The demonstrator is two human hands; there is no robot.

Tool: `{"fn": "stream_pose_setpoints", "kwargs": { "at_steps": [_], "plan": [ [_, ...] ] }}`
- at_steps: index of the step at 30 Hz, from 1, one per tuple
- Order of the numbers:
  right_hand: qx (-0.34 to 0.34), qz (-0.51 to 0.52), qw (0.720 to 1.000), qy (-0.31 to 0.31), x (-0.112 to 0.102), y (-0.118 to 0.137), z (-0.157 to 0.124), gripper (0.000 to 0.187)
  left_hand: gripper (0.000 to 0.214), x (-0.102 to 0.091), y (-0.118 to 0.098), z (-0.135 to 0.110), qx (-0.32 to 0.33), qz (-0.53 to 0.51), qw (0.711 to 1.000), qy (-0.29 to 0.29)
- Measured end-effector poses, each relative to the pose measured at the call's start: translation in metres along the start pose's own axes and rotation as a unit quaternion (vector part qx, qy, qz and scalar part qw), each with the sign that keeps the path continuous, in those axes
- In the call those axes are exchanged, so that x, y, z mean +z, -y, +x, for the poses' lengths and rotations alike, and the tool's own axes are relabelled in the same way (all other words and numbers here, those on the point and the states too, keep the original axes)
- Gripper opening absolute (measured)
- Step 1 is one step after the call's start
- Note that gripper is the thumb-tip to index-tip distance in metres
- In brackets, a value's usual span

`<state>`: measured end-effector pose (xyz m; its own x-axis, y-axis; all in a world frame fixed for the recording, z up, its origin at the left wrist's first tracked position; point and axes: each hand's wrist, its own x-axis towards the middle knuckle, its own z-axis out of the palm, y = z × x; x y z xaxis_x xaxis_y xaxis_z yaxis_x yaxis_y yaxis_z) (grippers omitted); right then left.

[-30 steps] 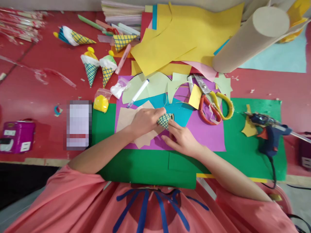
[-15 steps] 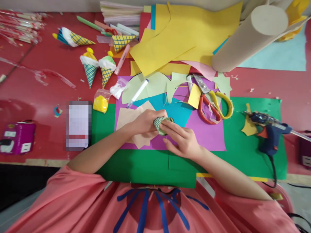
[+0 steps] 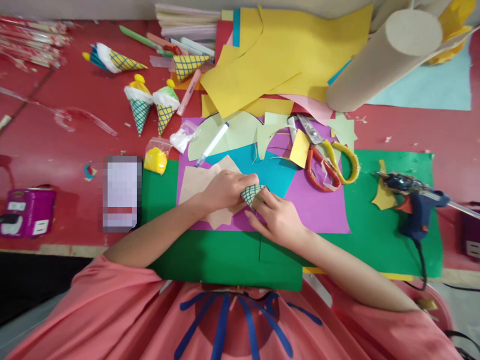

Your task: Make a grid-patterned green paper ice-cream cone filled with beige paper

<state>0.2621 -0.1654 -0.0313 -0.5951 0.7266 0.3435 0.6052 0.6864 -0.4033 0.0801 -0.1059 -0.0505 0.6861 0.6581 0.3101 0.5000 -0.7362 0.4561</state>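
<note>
My left hand [image 3: 225,190] is closed around a small paper cone [image 3: 252,193], pale green with a dark grid drawn on it. My right hand [image 3: 279,217] meets it from the right, fingers pinching the cone's open end. Both hands rest over a purple sheet [image 3: 315,200] with a blue paper piece [image 3: 277,172] and a beige paper piece [image 3: 195,185], all on a green sheet [image 3: 375,240].
Scissors [image 3: 326,155] with red and yellow handles lie right of the hands; a blue glue gun [image 3: 414,205] lies further right. Finished paper cones [image 3: 152,107], a white marker [image 3: 213,144], yellow sheets [image 3: 281,55], a cardboard tube [image 3: 378,60] and a purple box [image 3: 24,212] surround them.
The cone has been turned between my hands: its open end faced up half a second ago, now it is gripped sideways. My right hand shifted slightly left.
</note>
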Motion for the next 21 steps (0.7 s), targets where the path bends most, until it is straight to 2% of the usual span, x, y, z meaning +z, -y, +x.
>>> {"fn": "stream_pose_setpoints", "kwargs": {
  "at_steps": [4,8,16,21],
  "plan": [
    [0.014,0.016,1.0,0.013,-0.0002,0.0,-0.002,0.024,0.016,0.003,0.0,-0.0004,0.017,0.068,0.996,-0.06],
    [0.044,0.057,0.997,0.039,-0.0014,-0.0026,-0.0039,0.028,0.019,0.0021,-0.0002,0.0008,0.008,0.092,0.992,-0.083],
    [0.047,0.084,0.994,0.046,-0.0004,-0.005,-0.0026,0.021,0.019,0.0044,-0.0001,-0.0014,0.008,0.123,0.991,-0.056],
    [0.054,0.051,0.994,0.078,0.0003,-0.0021,-0.0028,0.026,0.018,0.0035,-0.0003,-0.0022,0.036,0.165,0.985,-0.047]
  ]
}}
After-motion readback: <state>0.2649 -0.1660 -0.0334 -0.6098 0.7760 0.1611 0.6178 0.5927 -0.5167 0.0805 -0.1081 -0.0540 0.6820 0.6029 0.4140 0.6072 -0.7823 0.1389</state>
